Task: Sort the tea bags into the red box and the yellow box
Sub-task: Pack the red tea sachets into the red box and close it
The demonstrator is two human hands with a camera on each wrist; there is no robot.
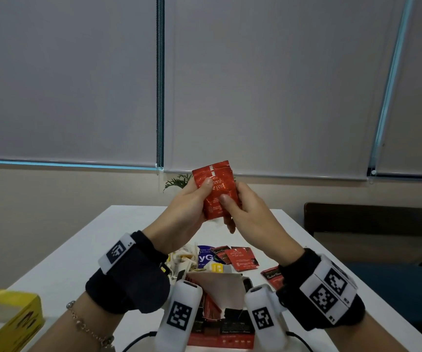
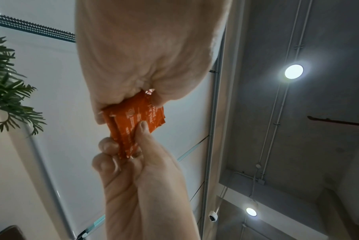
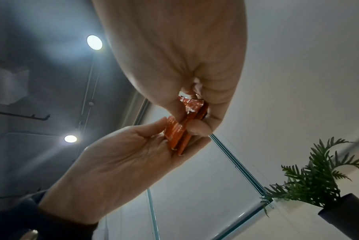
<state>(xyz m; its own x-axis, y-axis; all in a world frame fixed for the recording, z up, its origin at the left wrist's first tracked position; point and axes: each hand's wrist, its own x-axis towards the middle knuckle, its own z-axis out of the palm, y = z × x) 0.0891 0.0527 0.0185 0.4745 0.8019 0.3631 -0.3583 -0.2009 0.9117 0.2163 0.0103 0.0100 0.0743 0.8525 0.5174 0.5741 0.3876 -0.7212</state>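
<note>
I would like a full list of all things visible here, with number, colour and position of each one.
held tea bags: a small stack, exact count unclear, red, raised above the table in both hands
loose tea bags: several, red, on the table beyond the red box
pale tea bags: a heap, white and yellow, left of the loose red ones
blue packet: one, within the heap
red box: one, open, near table edge between the wrists
yellow box: one, bottom left corner
table: one, white
plant: one, green, behind the hands
blinds: grey, back wall
left hand: pinches the held stack
right hand: pinches the same stack
</note>
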